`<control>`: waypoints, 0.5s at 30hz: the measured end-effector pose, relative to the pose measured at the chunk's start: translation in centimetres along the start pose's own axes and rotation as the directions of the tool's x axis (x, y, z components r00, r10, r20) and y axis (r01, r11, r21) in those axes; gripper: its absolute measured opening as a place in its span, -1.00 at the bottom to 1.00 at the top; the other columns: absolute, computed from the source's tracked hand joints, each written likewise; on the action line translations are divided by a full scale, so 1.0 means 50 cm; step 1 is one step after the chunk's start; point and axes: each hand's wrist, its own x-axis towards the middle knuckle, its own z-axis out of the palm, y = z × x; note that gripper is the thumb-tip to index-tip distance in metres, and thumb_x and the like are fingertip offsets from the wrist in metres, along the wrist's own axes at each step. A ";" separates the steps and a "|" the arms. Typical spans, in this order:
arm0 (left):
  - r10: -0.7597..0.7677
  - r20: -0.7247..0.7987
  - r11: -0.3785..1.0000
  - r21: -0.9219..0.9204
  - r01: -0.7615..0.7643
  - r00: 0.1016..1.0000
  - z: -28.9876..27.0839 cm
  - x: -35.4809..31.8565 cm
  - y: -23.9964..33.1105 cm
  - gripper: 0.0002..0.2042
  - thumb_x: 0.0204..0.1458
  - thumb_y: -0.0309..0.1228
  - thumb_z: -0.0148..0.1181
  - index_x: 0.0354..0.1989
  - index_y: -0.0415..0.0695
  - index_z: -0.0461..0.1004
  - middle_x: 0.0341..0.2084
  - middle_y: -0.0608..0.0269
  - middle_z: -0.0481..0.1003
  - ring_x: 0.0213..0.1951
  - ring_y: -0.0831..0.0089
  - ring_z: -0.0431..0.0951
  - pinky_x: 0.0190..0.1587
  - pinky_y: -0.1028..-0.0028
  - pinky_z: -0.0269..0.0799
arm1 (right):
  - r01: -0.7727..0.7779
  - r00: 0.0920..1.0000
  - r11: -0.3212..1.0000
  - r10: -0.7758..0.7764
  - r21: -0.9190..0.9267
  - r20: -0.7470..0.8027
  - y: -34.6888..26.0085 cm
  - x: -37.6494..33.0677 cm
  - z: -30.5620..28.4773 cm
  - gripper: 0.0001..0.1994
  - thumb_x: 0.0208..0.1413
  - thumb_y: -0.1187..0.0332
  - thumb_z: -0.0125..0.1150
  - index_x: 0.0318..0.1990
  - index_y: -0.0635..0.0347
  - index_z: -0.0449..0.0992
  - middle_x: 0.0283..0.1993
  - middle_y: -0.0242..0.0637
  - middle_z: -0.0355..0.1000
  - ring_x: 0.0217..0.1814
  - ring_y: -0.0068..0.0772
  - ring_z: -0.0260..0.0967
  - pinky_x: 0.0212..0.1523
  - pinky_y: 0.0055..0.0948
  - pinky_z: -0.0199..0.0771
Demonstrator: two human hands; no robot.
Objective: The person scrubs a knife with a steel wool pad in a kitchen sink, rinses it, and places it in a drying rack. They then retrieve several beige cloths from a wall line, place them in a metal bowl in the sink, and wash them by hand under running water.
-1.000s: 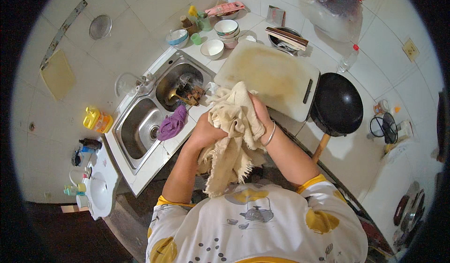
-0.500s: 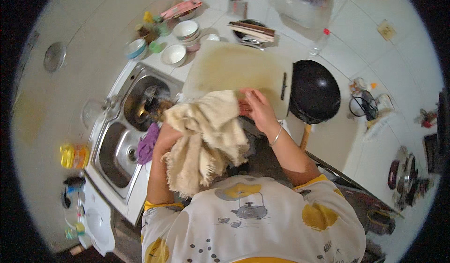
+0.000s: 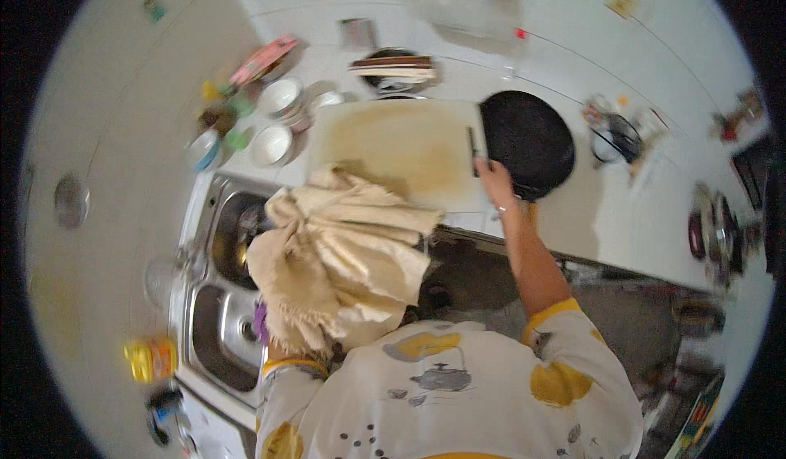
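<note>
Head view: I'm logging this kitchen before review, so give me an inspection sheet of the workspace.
Surface: white counter beside a steel double sink.
Job's things: cream cloth bunched and raised near the sink; stained cutting board.
Clutter: bowls, stacked plates, black pan, yellow bottle.
Hands: left hand hidden under the cloth; right hand at the board's right edge.
Cables: dark coil, blurred.
Surroundings: white tiled wall.

Large cream cloth [image 3: 340, 266], crumpled and frayed at its lower edge, held bunched up above the double sink [image 3: 214, 312], pale rectangular cutting board [image 3: 399, 152] laid flat on the counter just right of the sink, touched at its right edge by the right hand [image 3: 494, 182]
</note>
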 end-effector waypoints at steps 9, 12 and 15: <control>-0.015 0.043 0.999 0.049 0.013 0.999 0.005 0.035 -0.001 -0.44 -0.26 -0.45 0.33 -0.01 -0.21 0.25 -0.18 0.17 0.44 -0.19 0.36 0.48 -0.14 0.40 0.40 | -0.094 0.990 0.970 0.068 -0.223 -0.124 -0.042 -0.008 0.007 -0.20 -0.08 -0.26 0.00 -0.17 0.57 0.40 -0.14 0.30 0.36 -0.03 0.17 0.33 0.01 -0.20 0.31; -0.023 0.047 0.998 0.056 0.020 0.999 0.004 0.026 -0.004 -0.43 -0.26 -0.44 0.33 -0.01 -0.21 0.24 -0.18 0.17 0.43 -0.19 0.35 0.48 -0.14 0.40 0.40 | -0.061 0.989 0.970 0.026 -0.235 -0.147 -0.023 0.000 0.010 -0.21 -0.09 -0.25 0.02 -0.22 0.58 0.42 -0.16 0.30 0.37 -0.06 0.17 0.35 -0.02 -0.19 0.33; -0.023 0.053 0.998 0.064 0.020 0.998 0.006 0.025 -0.006 -0.42 -0.26 -0.44 0.33 0.00 -0.20 0.23 -0.18 0.16 0.43 -0.19 0.34 0.48 -0.14 0.40 0.39 | -0.027 0.989 0.976 -0.005 -0.218 -0.146 -0.016 0.001 0.010 -0.21 -0.10 -0.25 0.04 -0.26 0.58 0.43 -0.18 0.29 0.38 -0.09 0.17 0.35 -0.03 -0.18 0.33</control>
